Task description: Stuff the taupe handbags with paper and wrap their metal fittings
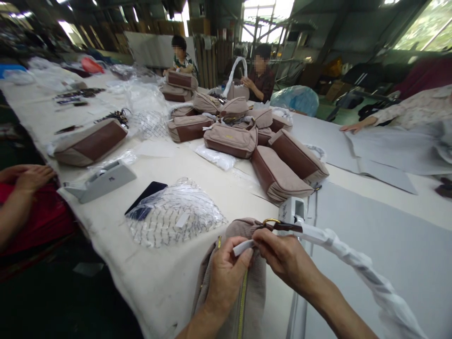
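While I'm pinching a white wrapped tab (pixel 243 247) between the thumb & fingers of my left hand (pixel 226 275), my right hand (pixel 286 254) is curling closed on a brown leather strap end (pixel 284 226) just by a brass ring (pixel 270 221), both wrists angling inward. The taupe textured bag (pixel 231 287) is sitting right against my hands, gold zip (pixel 242 301) running down it, its white-wrapped handle (pixel 367 273) trailing right over a grey board (pixel 367 240). Not much room left of me: the padded white table's (pixel 158 282) edge is close. Further out: netted plastic pack (pixel 173 217), grey tape dispenser (pixel 102 181), then a cluster of brown-and-taupe bags (pixel 275 162), smooth leather panels catching light. A co-worker's hand (pixel 31 178) is resting at far left, another's (pixel 356 126) on grey board at right.
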{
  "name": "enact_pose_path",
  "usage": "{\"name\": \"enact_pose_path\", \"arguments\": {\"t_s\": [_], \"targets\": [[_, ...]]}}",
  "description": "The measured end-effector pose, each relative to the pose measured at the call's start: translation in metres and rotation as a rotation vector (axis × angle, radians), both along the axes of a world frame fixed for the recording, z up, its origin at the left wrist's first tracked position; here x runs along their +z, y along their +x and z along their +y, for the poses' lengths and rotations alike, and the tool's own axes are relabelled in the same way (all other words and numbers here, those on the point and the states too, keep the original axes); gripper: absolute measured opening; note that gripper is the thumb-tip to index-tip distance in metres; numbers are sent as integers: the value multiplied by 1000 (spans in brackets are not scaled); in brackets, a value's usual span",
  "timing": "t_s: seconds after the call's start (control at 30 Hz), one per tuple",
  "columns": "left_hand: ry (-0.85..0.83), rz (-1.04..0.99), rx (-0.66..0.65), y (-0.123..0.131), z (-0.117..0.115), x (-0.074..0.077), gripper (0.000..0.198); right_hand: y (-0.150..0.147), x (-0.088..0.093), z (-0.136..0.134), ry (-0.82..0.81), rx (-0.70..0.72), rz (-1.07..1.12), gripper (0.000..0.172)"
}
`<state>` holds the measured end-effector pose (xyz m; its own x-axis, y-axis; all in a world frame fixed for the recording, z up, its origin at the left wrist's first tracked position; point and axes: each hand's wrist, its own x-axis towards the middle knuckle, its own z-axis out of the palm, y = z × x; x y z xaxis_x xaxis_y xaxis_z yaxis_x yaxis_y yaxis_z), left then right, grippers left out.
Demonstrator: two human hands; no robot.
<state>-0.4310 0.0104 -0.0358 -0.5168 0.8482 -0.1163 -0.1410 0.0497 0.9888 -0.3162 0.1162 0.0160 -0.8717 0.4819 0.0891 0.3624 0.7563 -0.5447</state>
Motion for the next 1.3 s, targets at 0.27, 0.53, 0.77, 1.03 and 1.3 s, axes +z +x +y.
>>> {"name": "enact_pose_path", "arguments": {"t_s": [0.27, 0.53, 0.77, 1.03, 1.3], "targets": [[54, 127, 24, -3, -3, -2, 11, -8, 11, -3, -65, 22, -33, 8], [74, 354, 59, -6, -4, -1, 15, -10, 13, 2, -102, 34, -84, 7], [133, 364, 28, -4, -5, -8, 11, -6, 3, 3, -137, 61, -9, 13], [457, 760, 105, -7, -4, -6, 23, 0, 7, 0, -438, -8, 20, 25], [566, 937, 46, -13, -2, -8, 32, -12, 31, 12, -487, 85, -182, 21]]}}
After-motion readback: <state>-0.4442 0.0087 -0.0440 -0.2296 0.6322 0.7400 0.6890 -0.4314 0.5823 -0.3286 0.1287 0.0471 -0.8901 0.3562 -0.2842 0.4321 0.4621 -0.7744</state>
